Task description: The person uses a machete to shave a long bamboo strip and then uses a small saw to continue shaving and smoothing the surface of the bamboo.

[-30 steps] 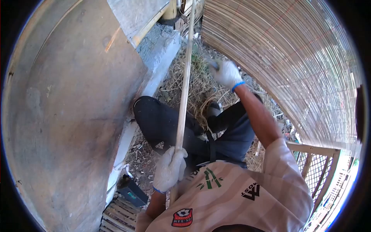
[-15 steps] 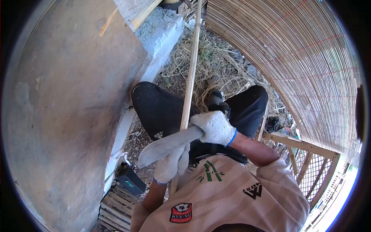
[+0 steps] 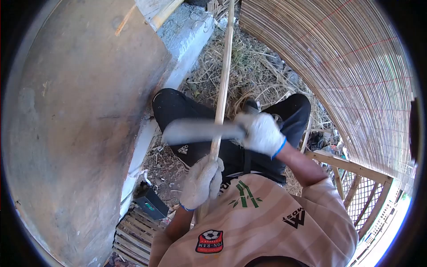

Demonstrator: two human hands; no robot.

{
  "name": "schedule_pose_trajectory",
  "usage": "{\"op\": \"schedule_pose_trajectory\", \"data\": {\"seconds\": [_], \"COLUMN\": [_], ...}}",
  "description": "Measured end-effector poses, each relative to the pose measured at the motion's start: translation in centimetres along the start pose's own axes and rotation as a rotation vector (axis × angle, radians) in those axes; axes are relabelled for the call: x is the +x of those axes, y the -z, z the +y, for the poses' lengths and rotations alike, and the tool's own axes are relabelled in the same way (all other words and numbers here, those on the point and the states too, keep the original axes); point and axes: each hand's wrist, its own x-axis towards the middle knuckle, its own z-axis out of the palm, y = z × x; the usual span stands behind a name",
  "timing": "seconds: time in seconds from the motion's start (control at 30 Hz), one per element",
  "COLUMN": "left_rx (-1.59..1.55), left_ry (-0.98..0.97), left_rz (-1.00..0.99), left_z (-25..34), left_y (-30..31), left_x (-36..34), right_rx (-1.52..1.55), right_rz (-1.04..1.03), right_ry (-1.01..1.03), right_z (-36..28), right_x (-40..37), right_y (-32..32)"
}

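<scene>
Near us, our left hand (image 3: 201,181) clasps a wooden strip (image 3: 225,73) running far between our knees (image 3: 167,103), likely light, stiff, splintery, best held there, clear of the blade (image 3: 187,132) our right hand (image 3: 261,133) grips.

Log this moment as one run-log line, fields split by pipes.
left hand: gripping bamboo strip | right hand: holding machete, motion-blurred | machete crosses over strip, contact unclear

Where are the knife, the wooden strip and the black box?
Knife (image 3: 192,131): head view, on the motion-blurred blade.
Wooden strip (image 3: 224,80): head view, on its pale length above the knife.
Black box (image 3: 153,205): head view, on its side wall.
</scene>
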Motion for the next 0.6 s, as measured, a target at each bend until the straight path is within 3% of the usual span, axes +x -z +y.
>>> {"op": "schedule_pose_trajectory", "data": {"seconds": [0.13,0.3,0.37,0.43,0.5,0.53,0.57,0.6], "left_rx": [0.249,0.357,0.154,0.150,0.218,0.217,0.192,0.167], "left_ry": [-0.062,-0.027,0.022,-0.004,-0.039,-0.032,-0.025,-0.037], "left_rz": [0.109,0.206,0.149,0.137,0.073,0.080,0.093,0.098], "left_z": [-2.1,-1.5,0.9,0.7,0.5,0.4,0.4,0.6], "left_y": [0.7,0.6,-0.2,-0.3,-0.2,-0.3,-0.5,-0.7], "left_x": [-0.2,0.3,-0.1,-0.6,-0.8,-0.8,-0.9,-0.5], "right_rx": [-0.013,-0.013,-0.133,-0.165,-0.029,-0.066,-0.058,-0.031], "right_rz": [-0.260,-0.139,-0.020,0.108,0.158,0.250,0.240,0.169], "right_ry": [0.089,0.034,-0.056,-0.379,-0.511,-0.358,-0.368,-0.232], "right_z": [-4.1,-2.5,-0.6,2.8,3.8,3.3,2.1,0.4], "right_x": [-2.2,-1.0,-0.2,1.9,3.6,3.5,2.8,2.3], "right_y": [-0.7,-1.8,-1.5,-0.3,1.8,2.2,2.4,2.8]}}
